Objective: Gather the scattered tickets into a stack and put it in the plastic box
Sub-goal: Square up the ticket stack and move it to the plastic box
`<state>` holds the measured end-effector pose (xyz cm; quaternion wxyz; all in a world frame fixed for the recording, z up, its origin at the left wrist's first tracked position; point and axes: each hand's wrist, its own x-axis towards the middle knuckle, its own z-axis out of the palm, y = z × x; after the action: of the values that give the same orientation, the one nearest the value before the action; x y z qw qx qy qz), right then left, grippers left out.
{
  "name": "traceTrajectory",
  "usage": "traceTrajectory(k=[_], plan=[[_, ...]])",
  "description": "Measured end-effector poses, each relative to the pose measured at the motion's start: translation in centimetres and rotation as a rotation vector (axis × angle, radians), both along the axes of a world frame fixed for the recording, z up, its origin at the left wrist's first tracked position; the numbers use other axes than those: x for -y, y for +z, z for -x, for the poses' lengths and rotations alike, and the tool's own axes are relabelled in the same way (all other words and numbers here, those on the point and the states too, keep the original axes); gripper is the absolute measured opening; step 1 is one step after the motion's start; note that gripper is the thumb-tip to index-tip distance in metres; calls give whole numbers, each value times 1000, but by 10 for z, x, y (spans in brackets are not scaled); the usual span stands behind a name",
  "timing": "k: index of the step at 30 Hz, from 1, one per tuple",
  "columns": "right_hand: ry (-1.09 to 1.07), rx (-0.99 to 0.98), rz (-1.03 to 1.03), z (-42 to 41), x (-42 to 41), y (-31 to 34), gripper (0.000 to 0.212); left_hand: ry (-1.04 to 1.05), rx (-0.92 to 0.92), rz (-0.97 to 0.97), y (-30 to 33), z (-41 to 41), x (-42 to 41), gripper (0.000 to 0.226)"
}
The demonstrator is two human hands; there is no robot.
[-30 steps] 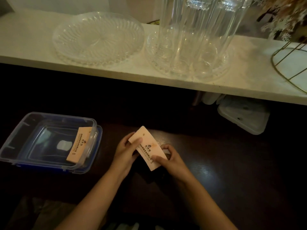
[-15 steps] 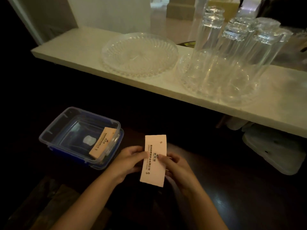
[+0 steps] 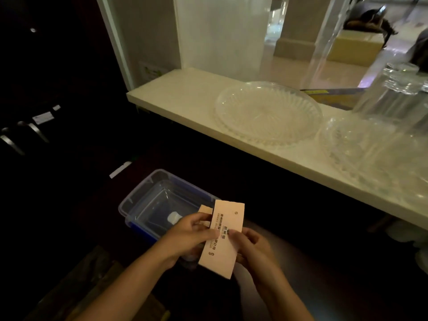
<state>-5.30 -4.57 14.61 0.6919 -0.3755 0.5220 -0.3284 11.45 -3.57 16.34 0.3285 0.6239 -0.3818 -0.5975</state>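
A stack of pale orange tickets (image 3: 223, 237) with dark print is held upright-lengthwise between both hands, low in the middle of the view. My left hand (image 3: 188, 236) pinches its left edge, my right hand (image 3: 249, 247) its right edge. Just left of the stack stands the clear plastic box (image 3: 148, 200) with a blue rim on the dark table. Another orange ticket (image 3: 205, 210) leans inside the box at its right wall, mostly hidden behind the stack and my left hand.
A white stone shelf (image 3: 185, 98) runs across above the table. On it sit a clear glass plate (image 3: 267, 112) and a second plate (image 3: 370, 154) carrying upturned glasses (image 3: 400, 96). Dark cabinet handles (image 3: 27, 133) show at the far left.
The view has swung left. The ticket stack has turned from slanted to nearly lengthwise and moved closer to the box, still held by both hands.
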Motion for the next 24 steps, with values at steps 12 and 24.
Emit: traceTrajectory(k=[12, 24], plan=[[15, -305, 289, -75, 30, 2, 24, -43, -34, -96, -30, -130, 65, 45], [1002, -1427, 1104, -53, 35, -27, 45, -135, 80, -286, -76, -147, 103, 39]])
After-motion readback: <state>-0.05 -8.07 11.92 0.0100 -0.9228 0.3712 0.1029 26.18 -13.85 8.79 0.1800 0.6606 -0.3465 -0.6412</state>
